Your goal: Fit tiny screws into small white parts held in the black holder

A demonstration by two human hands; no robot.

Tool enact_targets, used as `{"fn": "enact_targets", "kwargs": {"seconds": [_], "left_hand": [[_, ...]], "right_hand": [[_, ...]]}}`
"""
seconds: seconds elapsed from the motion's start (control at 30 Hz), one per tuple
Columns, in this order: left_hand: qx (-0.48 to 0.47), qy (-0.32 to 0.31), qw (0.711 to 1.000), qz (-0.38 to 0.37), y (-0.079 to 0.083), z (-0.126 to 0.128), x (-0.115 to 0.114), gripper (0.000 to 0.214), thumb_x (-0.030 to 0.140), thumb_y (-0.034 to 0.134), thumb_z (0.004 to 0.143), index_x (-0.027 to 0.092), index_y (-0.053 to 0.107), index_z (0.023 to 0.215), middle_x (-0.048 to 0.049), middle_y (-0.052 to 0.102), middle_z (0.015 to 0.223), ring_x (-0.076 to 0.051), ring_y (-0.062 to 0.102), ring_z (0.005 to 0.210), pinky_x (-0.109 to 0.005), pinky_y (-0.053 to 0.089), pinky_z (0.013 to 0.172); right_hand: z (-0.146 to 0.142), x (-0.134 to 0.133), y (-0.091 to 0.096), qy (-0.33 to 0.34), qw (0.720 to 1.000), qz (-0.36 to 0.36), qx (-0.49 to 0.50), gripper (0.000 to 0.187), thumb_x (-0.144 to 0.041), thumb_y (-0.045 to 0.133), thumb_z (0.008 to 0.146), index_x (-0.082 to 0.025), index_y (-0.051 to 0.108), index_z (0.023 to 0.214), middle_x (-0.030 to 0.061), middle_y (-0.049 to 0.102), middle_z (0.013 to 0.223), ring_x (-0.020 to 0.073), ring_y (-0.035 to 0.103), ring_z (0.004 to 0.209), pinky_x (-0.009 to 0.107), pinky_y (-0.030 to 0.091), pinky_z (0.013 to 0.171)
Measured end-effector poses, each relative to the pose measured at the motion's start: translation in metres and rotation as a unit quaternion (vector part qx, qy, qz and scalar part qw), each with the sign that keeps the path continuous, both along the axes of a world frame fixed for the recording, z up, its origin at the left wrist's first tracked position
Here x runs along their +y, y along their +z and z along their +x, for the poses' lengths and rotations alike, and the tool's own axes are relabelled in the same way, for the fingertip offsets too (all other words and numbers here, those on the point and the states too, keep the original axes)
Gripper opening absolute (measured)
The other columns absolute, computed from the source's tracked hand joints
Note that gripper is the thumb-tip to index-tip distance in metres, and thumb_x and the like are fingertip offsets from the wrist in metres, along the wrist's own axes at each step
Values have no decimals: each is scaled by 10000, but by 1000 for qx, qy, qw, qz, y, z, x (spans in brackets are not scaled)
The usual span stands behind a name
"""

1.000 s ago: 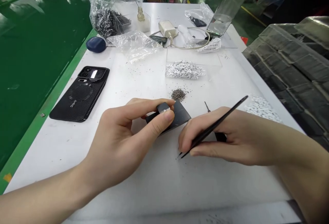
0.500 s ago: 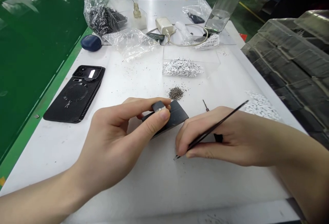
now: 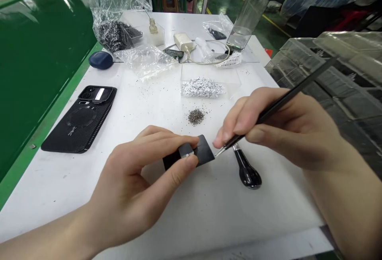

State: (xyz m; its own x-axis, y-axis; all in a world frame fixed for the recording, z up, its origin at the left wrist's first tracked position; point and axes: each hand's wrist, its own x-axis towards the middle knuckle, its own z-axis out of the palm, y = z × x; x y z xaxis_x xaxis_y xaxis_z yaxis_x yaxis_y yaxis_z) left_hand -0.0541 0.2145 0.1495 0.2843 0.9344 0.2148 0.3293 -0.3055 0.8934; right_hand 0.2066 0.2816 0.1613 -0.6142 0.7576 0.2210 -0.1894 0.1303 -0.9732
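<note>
Between the thumb and fingers of my left hand [image 3: 128, 188] is a small dark grey block [image 3: 185, 149] with a shiny spot on its near side. A flat black plate [image 3: 205, 152] lies under and beside it; the fingers hide part of it. My right hand [image 3: 277, 121] is closed around black tweezers [image 3: 286, 99], slanting down to the left. Their pale tip is at the plate's right corner; whether it touches, or grips anything small, I cannot tell. Below the tweezers a screwdriver [image 3: 248, 170] with a bulbous black handle lies on the table, its shaft mostly hidden.
Beyond my hands are a pile of tiny metal pieces [image 3: 196, 117] and a clear box [image 3: 234, 81] of small white parts. A black-cased phone [image 3: 79, 119] lies left. Farther back are plastic bags [image 3: 146, 59], a charger [image 3: 182, 41] and a tall clear bottle [image 3: 240, 35]. Clear-lidded bins [image 3: 325, 81] stand right.
My right hand has lifted and moved right, bringing the tweezers' tip up from the tabletop to the plate's corner and uncovering the screwdriver handle. My left hand keeps its hold. The whole view has shifted slightly.
</note>
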Motion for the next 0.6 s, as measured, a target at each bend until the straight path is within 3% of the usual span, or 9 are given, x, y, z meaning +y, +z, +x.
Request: {"fn": "enact_targets", "kwargs": {"seconds": [0.27,0.6], "left_hand": [[40,-80,996,24,-5,0,3,300,88,702,1016,272,839,1208,-15,867,1116,-174,757,997,-294,620,923],[50,-80,995,26,1,1,1,223,103,696,1014,226,834,1139,-15,866,1056,-169,758,955,-289,614,902]], "right_hand": [[-7,-1,-10,53,998,38,-16,153,-142,746,1048,-238,826,1136,64,855,1099,232,840,1082,367,683,987],[-9,-1,-11,54,994,81,-55,155,-126,769,1025,-225,828,1129,80,863,1108,226,841,1088,331,697,956]]}}
